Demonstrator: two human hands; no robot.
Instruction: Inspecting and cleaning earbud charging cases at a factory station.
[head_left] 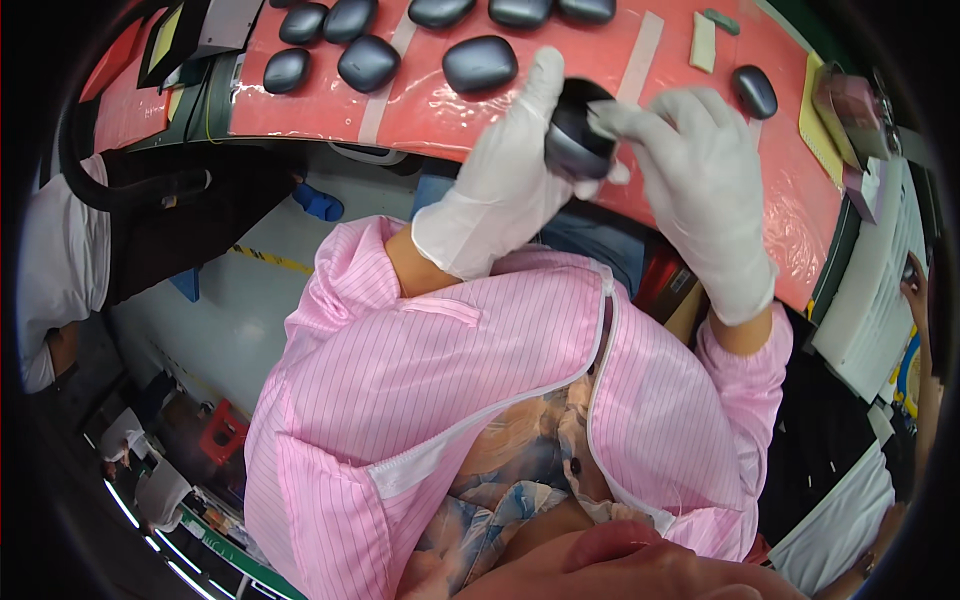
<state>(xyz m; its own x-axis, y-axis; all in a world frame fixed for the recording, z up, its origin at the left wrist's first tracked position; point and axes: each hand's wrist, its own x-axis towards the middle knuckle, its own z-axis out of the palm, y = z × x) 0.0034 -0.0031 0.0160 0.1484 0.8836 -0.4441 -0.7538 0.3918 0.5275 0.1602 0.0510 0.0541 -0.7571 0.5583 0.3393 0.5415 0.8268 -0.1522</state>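
My left hand (505,185), in a white glove, holds up a glossy dark grey rounded case (578,148), shaped like an earbud charging case, above the table's near edge. The thumb points upward along its left side, and the other fingers wrap behind and under it. My right hand (690,160), gloved too, is at the case's right edge, thumb and forefinger pinched together there. Whatever lies between those fingertips is too small and blurred to make out. Closest on the table is another such case (480,64), lying just beyond my left thumb.
Several more dark cases (368,63) lie on the red table covering (310,112), with one case (754,91) at the right. Near it are a pale strip (703,42) and a yellow pad (820,120). Paper sheets (875,290) hang at the right. Other people stand at both sides.
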